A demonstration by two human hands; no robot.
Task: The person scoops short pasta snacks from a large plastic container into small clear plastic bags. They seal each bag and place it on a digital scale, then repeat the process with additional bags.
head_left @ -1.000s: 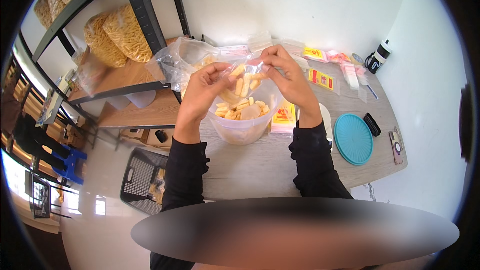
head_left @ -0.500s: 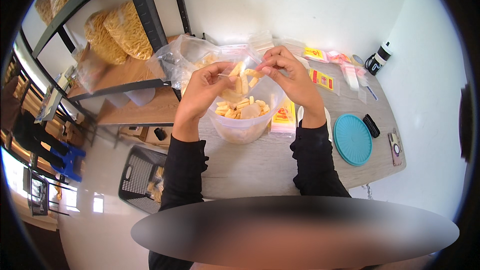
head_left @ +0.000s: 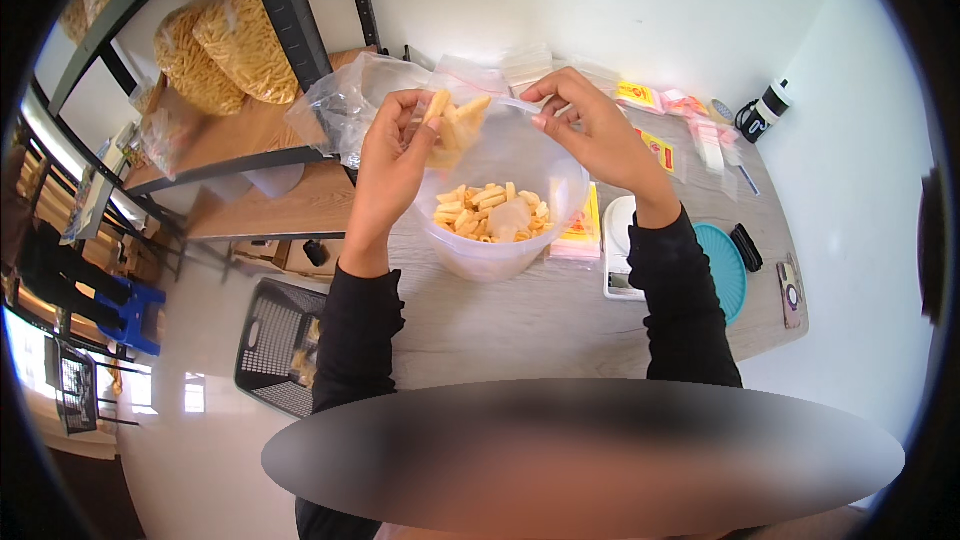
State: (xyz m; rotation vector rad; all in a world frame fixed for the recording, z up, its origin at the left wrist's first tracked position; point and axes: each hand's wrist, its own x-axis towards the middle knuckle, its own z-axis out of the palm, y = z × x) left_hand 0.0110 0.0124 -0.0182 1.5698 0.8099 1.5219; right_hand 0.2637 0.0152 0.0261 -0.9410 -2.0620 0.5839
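My left hand (head_left: pixel 393 160) is closed on a small clear plastic bag (head_left: pixel 462 148) holding a few pale yellow snack sticks, raised above the left side of a translucent tub (head_left: pixel 480 258). More snack sticks (head_left: pixel 480 208) lie inside the tub, with a cloudy, pale translucent piece (head_left: pixel 510 220) among them; its kind is unclear. At the tub's far rim, my right hand (head_left: pixel 595 135) has thumb and fingers pinched on what appears to be that whitish edge. Behind my left hand sits a large, crumpled clear bag (head_left: pixel 345 105).
Yellow printed packets (head_left: pixel 577 225) and a white scale (head_left: pixel 622 250) stand right of the tub. Farther right lie a teal lid (head_left: pixel 722 270), a black case (head_left: pixel 746 247), a phone (head_left: pixel 792 292) and a bottle (head_left: pixel 765 112). A shelf (head_left: pixel 240 150) and dark basket (head_left: pixel 275 340) are at left.
My right hand has left the snack stick and small bag and moved right to the tub's rim. My left hand keeps the bag, now slightly higher and farther left. More of the scale shows.
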